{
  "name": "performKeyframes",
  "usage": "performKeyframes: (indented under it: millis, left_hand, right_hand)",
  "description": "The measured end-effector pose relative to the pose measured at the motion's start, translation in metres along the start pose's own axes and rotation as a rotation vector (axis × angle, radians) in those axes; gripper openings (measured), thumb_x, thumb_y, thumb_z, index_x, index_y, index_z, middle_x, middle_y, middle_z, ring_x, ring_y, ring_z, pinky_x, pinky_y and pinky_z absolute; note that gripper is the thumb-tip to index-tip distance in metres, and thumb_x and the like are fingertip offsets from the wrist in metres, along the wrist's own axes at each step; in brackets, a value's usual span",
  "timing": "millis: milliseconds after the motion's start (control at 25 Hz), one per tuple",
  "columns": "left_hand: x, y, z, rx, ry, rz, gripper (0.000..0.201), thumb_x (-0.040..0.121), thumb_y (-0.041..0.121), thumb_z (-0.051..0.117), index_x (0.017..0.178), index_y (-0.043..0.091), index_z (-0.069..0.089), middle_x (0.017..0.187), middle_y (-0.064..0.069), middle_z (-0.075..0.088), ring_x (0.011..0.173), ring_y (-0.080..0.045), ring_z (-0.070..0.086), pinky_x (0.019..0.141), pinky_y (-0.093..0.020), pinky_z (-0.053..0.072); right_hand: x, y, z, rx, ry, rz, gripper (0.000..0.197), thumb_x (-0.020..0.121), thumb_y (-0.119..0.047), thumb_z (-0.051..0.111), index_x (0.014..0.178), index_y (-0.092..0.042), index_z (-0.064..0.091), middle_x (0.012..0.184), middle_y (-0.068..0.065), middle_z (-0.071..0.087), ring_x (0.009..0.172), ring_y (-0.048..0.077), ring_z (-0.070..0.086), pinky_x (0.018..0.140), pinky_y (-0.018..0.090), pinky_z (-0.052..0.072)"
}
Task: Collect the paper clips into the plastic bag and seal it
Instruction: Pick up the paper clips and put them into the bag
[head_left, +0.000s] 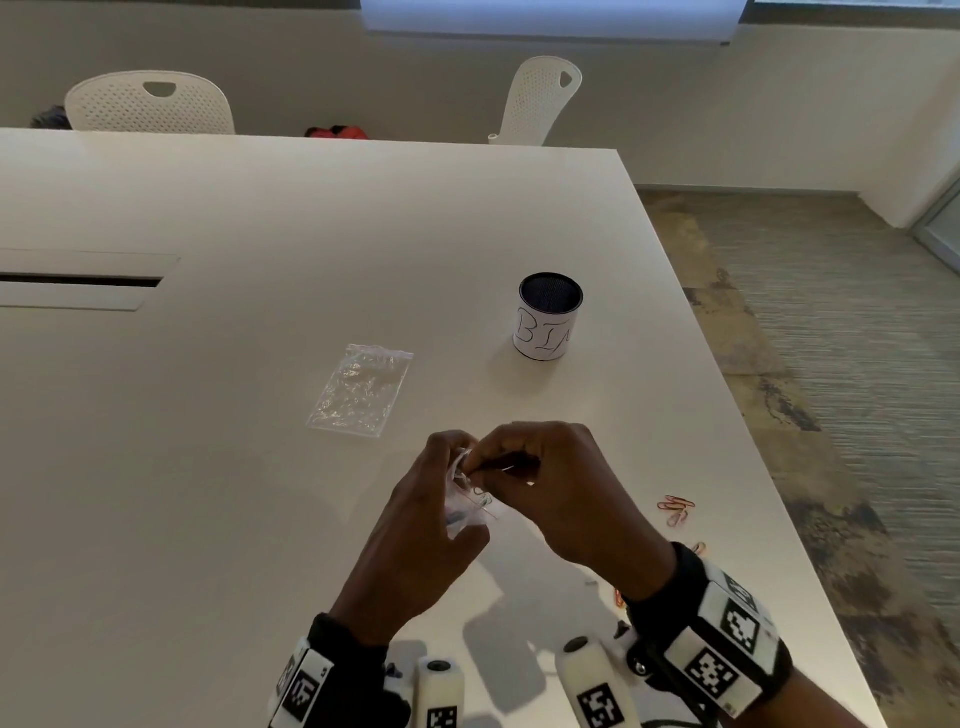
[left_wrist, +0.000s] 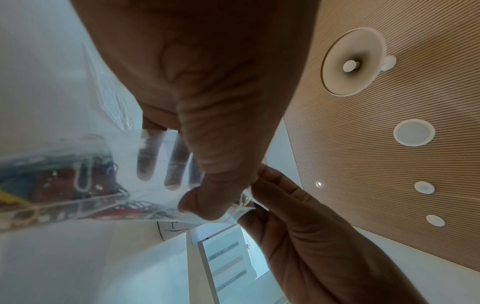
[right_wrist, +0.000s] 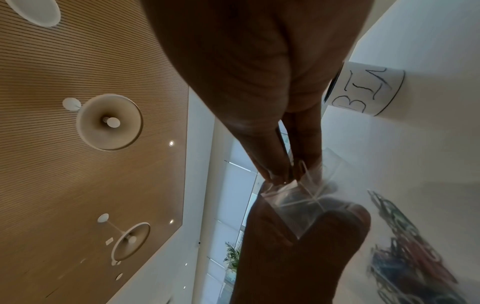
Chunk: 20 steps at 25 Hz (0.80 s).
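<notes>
Both hands hold a small clear plastic bag (head_left: 470, 512) above the table, near its front. My left hand (head_left: 441, 499) grips the bag with thumb in front and fingers behind it. My right hand (head_left: 524, 467) pinches the bag's top edge between thumb and fingertips. In the left wrist view the bag (left_wrist: 78, 181) holds several coloured paper clips (left_wrist: 83, 176). The right wrist view shows the bag's top corner (right_wrist: 293, 197) pinched, with clips (right_wrist: 410, 253) lower down. Loose paper clips (head_left: 675, 509) lie on the table to the right of my right hand; a few more (head_left: 619, 597) lie by my right wrist.
A second clear plastic bag (head_left: 361, 389) lies flat on the white table (head_left: 234, 467). A cylindrical cup labelled BIN (head_left: 549, 317) stands at the right, near the table's right edge. Two white chairs (head_left: 150, 104) stand beyond the far edge.
</notes>
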<state>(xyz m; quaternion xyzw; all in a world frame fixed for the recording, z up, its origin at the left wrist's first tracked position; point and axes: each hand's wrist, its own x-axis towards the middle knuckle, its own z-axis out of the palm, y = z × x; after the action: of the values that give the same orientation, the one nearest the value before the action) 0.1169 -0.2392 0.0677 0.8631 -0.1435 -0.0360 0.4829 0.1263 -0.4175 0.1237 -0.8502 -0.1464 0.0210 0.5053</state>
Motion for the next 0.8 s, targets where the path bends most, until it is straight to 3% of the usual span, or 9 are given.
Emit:
performKeyframes:
  millis: [200,280,440,560,640,720,800]
  left_hand:
    - [0.000,-0.005,0.001,0.021,0.002,0.004,0.068,0.081,0.008,0.079,0.128,0.037,0.039,0.111,0.019,0.057,0.103,-0.005,0.064,0.081,-0.018,0.059]
    - [0.000,-0.004,0.001,0.026,0.001,0.017,0.069,0.081,0.008,0.078,0.131,0.036,0.040,0.111,0.018,0.057,0.104,-0.006,0.062,0.082,-0.018,0.058]
    - [0.000,-0.002,0.002,0.026,0.008,0.015,0.069,0.080,0.005,0.073,0.133,0.036,0.042,0.111,0.018,0.057,0.105,-0.009,0.061,0.081,-0.023,0.057]
    - [0.002,-0.001,0.004,0.041,-0.006,0.015,0.069,0.080,0.005,0.073,0.134,0.036,0.042,0.112,0.018,0.057,0.104,-0.007,0.062,0.079,-0.027,0.058]
    - [0.003,-0.001,0.005,0.047,-0.017,0.015,0.070,0.079,0.006,0.074,0.135,0.035,0.041,0.112,0.019,0.057,0.104,-0.005,0.061,0.079,-0.027,0.058]
    - [0.003,-0.001,0.006,0.048,-0.028,0.015,0.071,0.080,0.006,0.075,0.135,0.036,0.041,0.112,0.019,0.058,0.104,-0.005,0.062,0.080,-0.028,0.059]
    - [0.005,0.000,0.008,0.045,-0.036,0.005,0.072,0.079,0.006,0.076,0.134,0.037,0.041,0.113,0.019,0.058,0.104,-0.005,0.063,0.082,-0.031,0.060]
  right_hand:
    - [-0.001,0.000,-0.011,-0.066,0.017,-0.029,0.011,0.087,-0.008,0.079,0.095,-0.016,0.081,0.086,-0.012,0.078,0.082,-0.001,0.075,0.078,0.009,0.056]
    - [-0.003,0.005,-0.021,-0.067,0.054,-0.004,0.011,0.087,-0.007,0.080,0.094,-0.015,0.081,0.085,-0.010,0.079,0.079,0.001,0.075,0.078,0.011,0.058]
    - [-0.017,0.035,-0.057,-0.161,0.161,0.111,0.012,0.086,-0.003,0.079,0.089,-0.015,0.079,0.079,-0.006,0.079,0.074,0.002,0.074,0.076,0.015,0.059]
    - [-0.040,0.071,-0.088,-0.431,0.112,0.268,0.014,0.088,-0.020,0.080,0.102,-0.022,0.075,0.095,-0.010,0.076,0.082,0.000,0.070,0.079,0.021,0.060]
    - [-0.056,0.089,-0.105,-0.580,-0.008,0.425,0.042,0.086,-0.036,0.080,0.123,-0.023,0.067,0.115,-0.008,0.069,0.095,0.005,0.065,0.084,0.029,0.059]
    - [-0.071,0.100,-0.114,-0.634,-0.142,0.553,0.074,0.079,-0.045,0.083,0.143,-0.025,0.052,0.133,-0.007,0.057,0.112,0.010,0.059,0.091,0.029,0.057]
    - [-0.082,0.103,-0.117,-0.623,-0.232,0.603,0.096,0.073,-0.050,0.086,0.152,-0.027,0.038,0.144,-0.009,0.045,0.125,0.011,0.051,0.097,0.028,0.054]
